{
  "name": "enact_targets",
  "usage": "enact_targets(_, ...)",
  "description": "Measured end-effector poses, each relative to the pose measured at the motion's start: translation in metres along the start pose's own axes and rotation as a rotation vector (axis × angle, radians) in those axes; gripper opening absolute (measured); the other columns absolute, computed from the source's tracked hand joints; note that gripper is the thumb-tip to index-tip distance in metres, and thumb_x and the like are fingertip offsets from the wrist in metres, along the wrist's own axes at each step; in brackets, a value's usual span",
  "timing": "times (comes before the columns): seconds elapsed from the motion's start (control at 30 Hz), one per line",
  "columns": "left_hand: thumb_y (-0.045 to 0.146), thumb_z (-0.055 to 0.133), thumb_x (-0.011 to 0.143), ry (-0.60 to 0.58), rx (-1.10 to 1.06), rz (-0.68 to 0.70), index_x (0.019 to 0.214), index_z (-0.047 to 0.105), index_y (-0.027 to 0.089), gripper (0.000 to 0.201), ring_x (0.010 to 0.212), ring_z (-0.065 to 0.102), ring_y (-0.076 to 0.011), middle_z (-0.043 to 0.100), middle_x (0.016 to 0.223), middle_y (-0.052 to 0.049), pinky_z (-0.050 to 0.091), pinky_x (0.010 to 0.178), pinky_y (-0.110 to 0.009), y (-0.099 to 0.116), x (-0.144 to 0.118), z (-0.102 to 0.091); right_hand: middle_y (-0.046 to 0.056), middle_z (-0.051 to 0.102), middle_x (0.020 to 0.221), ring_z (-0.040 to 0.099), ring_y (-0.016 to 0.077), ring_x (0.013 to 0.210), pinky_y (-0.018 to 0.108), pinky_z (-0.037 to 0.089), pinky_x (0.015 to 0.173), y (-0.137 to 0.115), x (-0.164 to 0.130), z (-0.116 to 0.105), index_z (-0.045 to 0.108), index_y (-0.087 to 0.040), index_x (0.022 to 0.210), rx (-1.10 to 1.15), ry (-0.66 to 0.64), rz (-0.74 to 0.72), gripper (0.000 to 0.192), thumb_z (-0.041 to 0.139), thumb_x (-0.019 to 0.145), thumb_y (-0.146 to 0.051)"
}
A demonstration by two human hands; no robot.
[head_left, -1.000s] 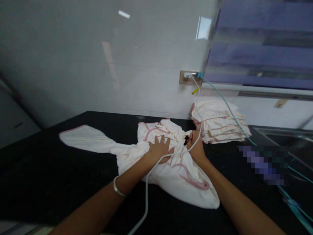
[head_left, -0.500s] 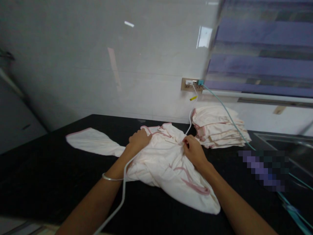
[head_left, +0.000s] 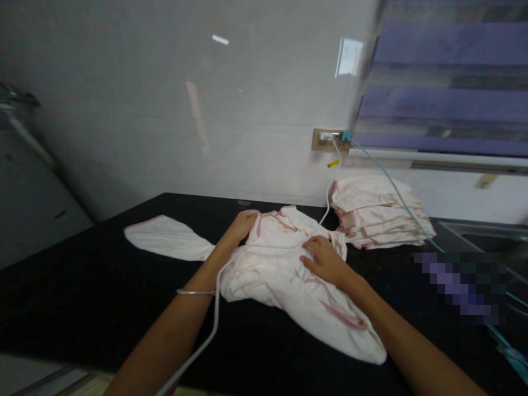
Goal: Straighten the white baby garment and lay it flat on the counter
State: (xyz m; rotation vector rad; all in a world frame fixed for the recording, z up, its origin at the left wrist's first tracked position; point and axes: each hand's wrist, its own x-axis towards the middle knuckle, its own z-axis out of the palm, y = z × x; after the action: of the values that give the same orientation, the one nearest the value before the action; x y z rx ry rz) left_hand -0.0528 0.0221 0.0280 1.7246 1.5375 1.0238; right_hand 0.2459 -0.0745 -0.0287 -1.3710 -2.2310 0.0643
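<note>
A white garment [head_left: 272, 280] with pink trim lies crumpled on the black counter [head_left: 103, 297], one sleeve [head_left: 169, 237] stretched out to the left. At the upper left edge of the garment, by its pink trim, my left hand [head_left: 241, 228] is closed on the cloth; its fingertips are partly hidden. My right hand [head_left: 325, 261] rests over the right side of the garment with its fingers apart, holding nothing. A white cord [head_left: 215, 316] runs across the garment and past my left forearm.
A stack of folded white garments [head_left: 379, 214] stands at the back right against the wall. Behind it are a wall socket [head_left: 324, 140] with plugs and a teal cord [head_left: 391, 184]. A sink [head_left: 474, 234] edges the right side, near a blurred-out purple item [head_left: 454, 286].
My right hand has let go of the cloth near the collar and spread its fingers lower down. My left hand has shifted slightly up along the garment's edge. The view has turned a little left.
</note>
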Motion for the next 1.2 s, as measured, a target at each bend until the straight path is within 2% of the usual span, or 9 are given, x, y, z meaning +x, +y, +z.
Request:
enact_targets(0.1,0.053,0.066,0.084,-0.033,-0.343,-0.02,0.085,0.06,0.022,0.032,0.062,0.055,-0.0157,0.06,0.07,0.002,0.04,0.057,-0.025,0.0,0.0,-0.003,0.019,0.064,0.137,0.055,0.0328,0.13,0.051,0.039,0.114,-0.001,0.0,-0.002,0.07,-0.016,0.133,-0.074,-0.023,0.089,0.043,0.065,0.098,-0.041)
enact_targets(0.17,0.051,0.073,0.08,-0.005,-0.414,-0.073,0.08,0.053,0.023,0.035,0.059,0.049,-0.0137,0.053,0.066,0.005,0.036,0.055,-0.025,0.0,0.002,-0.004,0.019,0.063,0.14,0.055,0.0336,0.131,0.051,0.039,0.114,-0.002,-0.001,-0.004,0.069,-0.015,0.136,-0.101,-0.041,0.126,0.045,0.062,0.099,-0.042)
enact_targets(0.3,0.045,0.066,0.091,0.192,-0.213,-0.144,0.088,0.052,0.023,0.027,0.065,0.05,-0.0154,0.053,0.074,0.003,0.04,0.061,-0.027,-0.001,0.004,-0.007,0.019,0.062,0.144,0.054,0.0315,0.133,0.047,0.038,0.116,0.0,-0.001,-0.006,0.068,-0.015,0.137,-0.103,-0.063,0.111,0.045,0.06,0.101,-0.041)
enact_targets(0.43,0.033,0.064,0.094,0.305,0.224,0.055,0.097,0.059,0.02,0.014,0.093,0.06,-0.0207,0.063,0.104,-0.007,0.048,0.083,-0.031,0.001,-0.001,-0.008,0.019,0.061,0.144,0.053,0.0309,0.135,0.048,0.037,0.118,0.001,-0.001,-0.005,0.068,-0.014,0.136,-0.102,-0.048,0.102,0.044,0.06,0.101,-0.039)
enact_targets(0.5,0.031,0.058,0.098,0.205,0.437,0.186,0.094,0.064,0.019,0.013,0.099,0.062,-0.0232,0.066,0.107,-0.01,0.048,0.09,-0.033,0.008,-0.007,-0.004,0.02,0.061,0.143,0.054,0.0308,0.133,0.048,0.037,0.118,0.0,-0.001,-0.005,0.068,-0.014,0.135,-0.101,-0.031,0.097,0.042,0.061,0.101,-0.038)
enact_targets(0.67,0.027,0.048,0.101,-0.253,0.624,0.414,0.085,0.07,0.017,0.028,0.086,0.064,-0.024,0.071,0.09,-0.01,0.047,0.087,-0.035,0.037,-0.027,0.023,0.022,0.064,0.132,0.055,0.0317,0.129,0.047,0.041,0.115,-0.01,-0.001,-0.009,0.072,-0.011,0.12,-0.064,0.07,0.059,0.032,0.062,0.098,-0.033)
enact_targets(0.83,0.039,0.054,0.1,-0.464,0.717,0.471,0.079,0.074,0.016,0.036,0.088,0.064,-0.0281,0.072,0.082,-0.011,0.047,0.091,-0.041,0.064,-0.05,0.044,0.016,0.07,0.118,0.063,0.0261,0.114,0.039,0.048,0.105,-0.023,0.001,-0.019,0.073,-0.014,0.111,0.088,-0.008,-0.043,0.024,0.058,0.097,-0.027)
enact_targets(1.03,0.048,0.067,0.095,-0.612,0.846,0.474,0.074,0.074,0.016,0.039,0.086,0.066,-0.0289,0.07,0.076,-0.01,0.042,0.106,-0.052,0.096,-0.086,0.031,0.017,0.072,0.12,0.066,0.0263,0.111,0.037,0.047,0.1,-0.022,0.004,-0.039,0.074,-0.013,0.108,-0.171,-0.161,0.158,0.026,0.054,0.098,-0.026)
enact_targets(1.2,0.059,0.063,0.096,-0.876,0.845,0.423,0.083,0.075,0.019,0.043,0.062,0.055,-0.018,0.064,0.067,-0.001,0.046,0.072,-0.032,0.137,-0.126,0.015,0.018,0.07,0.13,0.065,0.0284,0.119,0.038,0.047,0.102,-0.021,0.003,-0.045,0.072,-0.013,0.118,-0.272,-0.221,0.261,0.033,0.048,0.103,-0.031)
